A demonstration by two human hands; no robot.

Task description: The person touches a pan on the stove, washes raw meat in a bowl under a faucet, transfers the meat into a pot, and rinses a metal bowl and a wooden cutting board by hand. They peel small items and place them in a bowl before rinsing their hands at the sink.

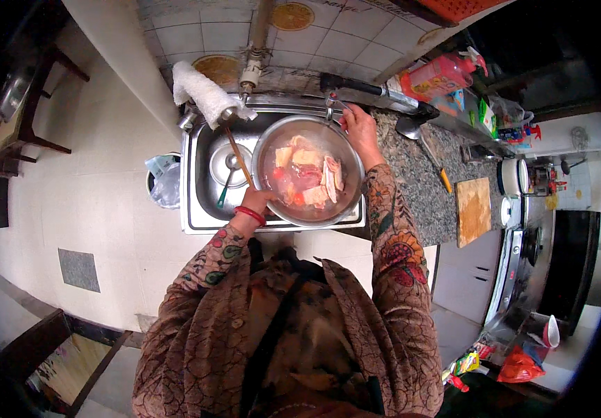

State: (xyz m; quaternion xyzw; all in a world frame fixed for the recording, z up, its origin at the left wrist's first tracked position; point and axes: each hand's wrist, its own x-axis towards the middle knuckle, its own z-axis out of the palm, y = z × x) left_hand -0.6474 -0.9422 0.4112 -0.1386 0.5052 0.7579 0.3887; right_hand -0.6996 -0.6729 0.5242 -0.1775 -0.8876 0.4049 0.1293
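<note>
The bowl of meat sits over the sink. The left hand is closed on a stick at the bowl's rim; the right hand is at the tap (whether pinching, I cannot tell).

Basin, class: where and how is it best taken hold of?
Probably by opposite sides of the rim, coming from left and right together: the basin is wide, round and open, with meat inside.
</note>
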